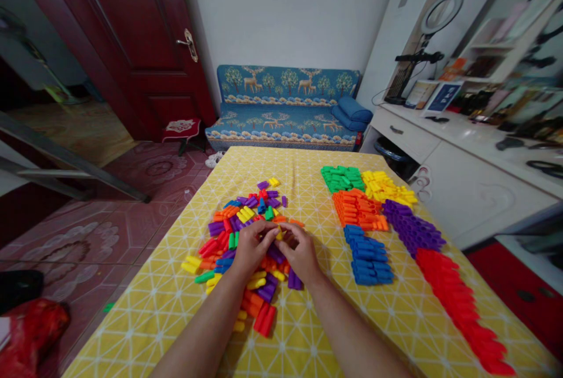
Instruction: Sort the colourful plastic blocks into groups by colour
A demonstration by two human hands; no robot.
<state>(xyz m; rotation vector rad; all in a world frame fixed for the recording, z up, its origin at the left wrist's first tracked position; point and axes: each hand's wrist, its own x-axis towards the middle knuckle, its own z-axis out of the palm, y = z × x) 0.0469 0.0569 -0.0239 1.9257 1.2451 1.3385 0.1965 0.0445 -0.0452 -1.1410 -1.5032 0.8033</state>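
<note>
Over a mixed heap of bullet-shaped plastic building blocks (215, 244), my left hand (255, 243) and my right hand (301, 249) meet at the fingertips. Between them is a small yellow block (279, 233), pinched from both sides and partly covered by the fingers. Red, purple, orange, blue, green and yellow pieces lie loose under and around both hands. A purple block (295, 279) rests just below my right hand. Close under my left forearm is a red block (265, 319).
Sorted by colour on the table's right are green (343, 178), yellow (387, 187), orange (358, 209), blue (369, 257), purple (413, 228) and red blocks (461, 307). A yellow patterned cloth (316, 331) covers the table. Beyond stands a blue sofa (285, 114); a white dresser (466, 155) is at right.
</note>
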